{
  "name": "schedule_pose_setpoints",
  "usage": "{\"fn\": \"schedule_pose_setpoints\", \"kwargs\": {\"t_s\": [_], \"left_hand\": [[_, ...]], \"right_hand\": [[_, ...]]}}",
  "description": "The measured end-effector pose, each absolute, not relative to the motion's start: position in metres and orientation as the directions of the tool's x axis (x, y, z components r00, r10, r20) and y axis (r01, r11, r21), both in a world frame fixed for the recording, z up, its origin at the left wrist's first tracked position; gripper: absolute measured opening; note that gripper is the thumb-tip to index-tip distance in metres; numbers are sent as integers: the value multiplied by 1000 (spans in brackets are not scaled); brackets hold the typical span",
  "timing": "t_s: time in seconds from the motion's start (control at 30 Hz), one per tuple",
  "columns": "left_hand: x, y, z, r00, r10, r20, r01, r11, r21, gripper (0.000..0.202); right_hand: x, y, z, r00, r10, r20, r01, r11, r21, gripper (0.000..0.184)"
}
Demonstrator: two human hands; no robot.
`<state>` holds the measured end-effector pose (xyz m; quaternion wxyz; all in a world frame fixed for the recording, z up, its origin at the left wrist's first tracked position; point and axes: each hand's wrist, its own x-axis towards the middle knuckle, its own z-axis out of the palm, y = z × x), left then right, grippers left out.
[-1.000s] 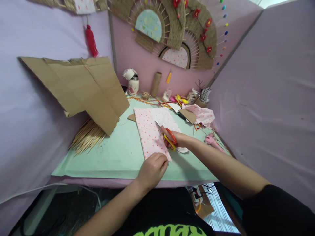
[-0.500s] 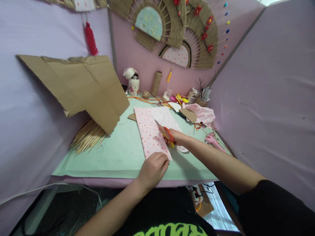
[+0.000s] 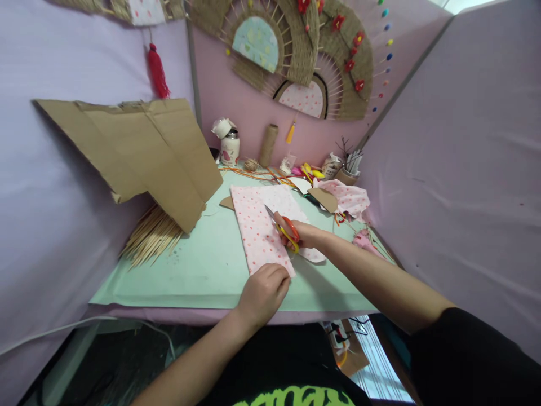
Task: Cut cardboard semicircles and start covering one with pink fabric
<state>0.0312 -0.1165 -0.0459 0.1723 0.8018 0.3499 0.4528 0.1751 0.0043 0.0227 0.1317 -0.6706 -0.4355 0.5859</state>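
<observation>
A pink fabric piece with red dots (image 3: pixel 256 228) lies on the green tabletop, a slit running up it from the near side. My left hand (image 3: pixel 265 290) is closed on its near edge. In my right hand (image 3: pixel 302 232) are scissors with orange and yellow handles (image 3: pixel 291 228). Their blades point to the far left at the top of the slit, on the fabric; whether they are fully closed is hard to see. The paler part of the fabric (image 3: pixel 284 197) spreads to the right, partly under my right hand. A bit of cardboard pokes out at the fabric's left edge.
At the left, a large cardboard sheet (image 3: pixel 164 152) leans over a bundle of thin sticks (image 3: pixel 152 239). Along the back stand a jar (image 3: pixel 230 148) and a twine roll (image 3: pixel 268 145). Crumpled dotted fabric (image 3: pixel 349 197) and a pink glue gun (image 3: pixel 364 241) lie right.
The scissor blades show a little more at the slit, and my right hand has shifted very slightly. My left hand keeps its hold on the fabric's near edge.
</observation>
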Motion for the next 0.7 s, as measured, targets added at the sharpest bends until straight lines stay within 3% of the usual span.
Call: {"fn": "schedule_pose_setpoints", "kwargs": {"t_s": [0.37, 0.7], "left_hand": [[30, -117, -47, 354, 720, 597, 413, -693, 591, 15], [30, -117, -47, 362, 720, 592, 414, -693, 590, 16]], "right_hand": [[179, 1, 21, -118, 713, -691, 442, -586, -680, 61], [178, 3, 17, -132, 707, -694, 419, -595, -686, 58]]}}
